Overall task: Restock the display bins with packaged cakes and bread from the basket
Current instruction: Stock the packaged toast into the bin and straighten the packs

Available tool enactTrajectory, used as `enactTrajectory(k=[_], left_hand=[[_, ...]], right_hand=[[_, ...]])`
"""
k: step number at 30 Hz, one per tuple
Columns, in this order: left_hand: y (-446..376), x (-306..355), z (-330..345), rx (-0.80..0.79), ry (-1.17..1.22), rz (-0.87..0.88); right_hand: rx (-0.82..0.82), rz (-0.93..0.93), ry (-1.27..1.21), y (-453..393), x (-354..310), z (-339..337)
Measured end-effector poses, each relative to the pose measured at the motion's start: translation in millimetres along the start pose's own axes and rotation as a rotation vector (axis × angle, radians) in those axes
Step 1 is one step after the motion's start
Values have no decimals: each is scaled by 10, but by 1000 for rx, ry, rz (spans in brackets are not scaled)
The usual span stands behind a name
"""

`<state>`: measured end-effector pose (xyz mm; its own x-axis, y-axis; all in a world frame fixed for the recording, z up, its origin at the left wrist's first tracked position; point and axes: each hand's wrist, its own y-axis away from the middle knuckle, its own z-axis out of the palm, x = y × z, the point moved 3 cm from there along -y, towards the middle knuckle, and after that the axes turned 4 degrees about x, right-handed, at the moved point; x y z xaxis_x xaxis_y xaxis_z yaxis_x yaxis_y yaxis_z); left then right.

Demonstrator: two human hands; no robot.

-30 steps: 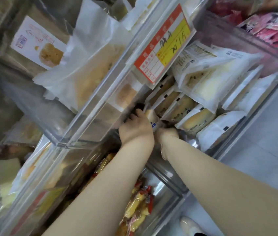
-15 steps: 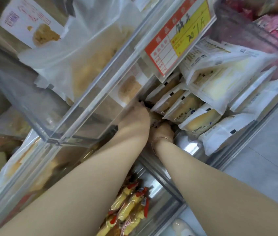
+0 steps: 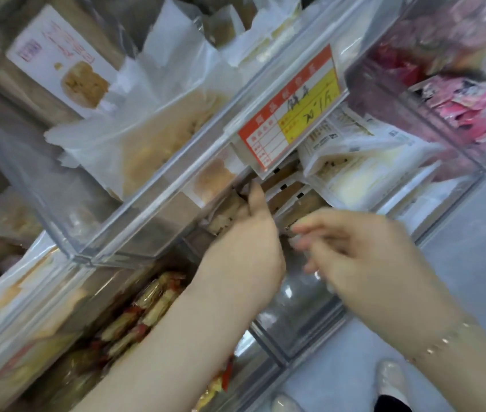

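A clear display bin (image 3: 301, 322) holds rows of white packaged cakes (image 3: 354, 165) standing on edge. My left hand (image 3: 244, 248) reaches into the bin's left end, under the bin above. Its thumb lies against a packaged cake (image 3: 221, 218) with a crinkled white end; its fingers are hidden behind the package. My right hand (image 3: 363, 257) hovers just in front of the row, blurred, fingers loosely spread and holding nothing that I can make out. The basket is out of view.
A red and yellow price tag (image 3: 292, 114) hangs over the bin. The upper left bin (image 3: 134, 233) holds white bags of bread. Below are red and yellow wrapped snacks (image 3: 146, 310), at the upper right pink packets (image 3: 467, 108). Grey floor and my shoes (image 3: 390, 379) lie at the lower right.
My right hand has drawn back out of the bin toward me and its fingers have spread. My left hand stays at the bin's left end.
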<state>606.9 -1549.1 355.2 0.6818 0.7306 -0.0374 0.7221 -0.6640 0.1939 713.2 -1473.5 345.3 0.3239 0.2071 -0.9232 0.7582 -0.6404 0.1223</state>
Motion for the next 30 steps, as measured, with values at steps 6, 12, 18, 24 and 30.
enactTrajectory(k=[6, 12, 18, 24, 30], left_hand=[[-57, 344, -161, 309, 360, 325], [-157, 309, 17, 503, 681, 164], [531, 23, -301, 721, 879, 167], [910, -277, -251, 243, 1514, -291], [899, -490, -129, -42, 1160, -241]], right_hand=[[227, -331, 741, -474, 98, -800], [300, -436, 614, -602, 168, -769], [298, -430, -143, -162, -15, -834], [-318, 83, -629, 118, 23, -458], [-267, 200, -527, 157, 235, -118]])
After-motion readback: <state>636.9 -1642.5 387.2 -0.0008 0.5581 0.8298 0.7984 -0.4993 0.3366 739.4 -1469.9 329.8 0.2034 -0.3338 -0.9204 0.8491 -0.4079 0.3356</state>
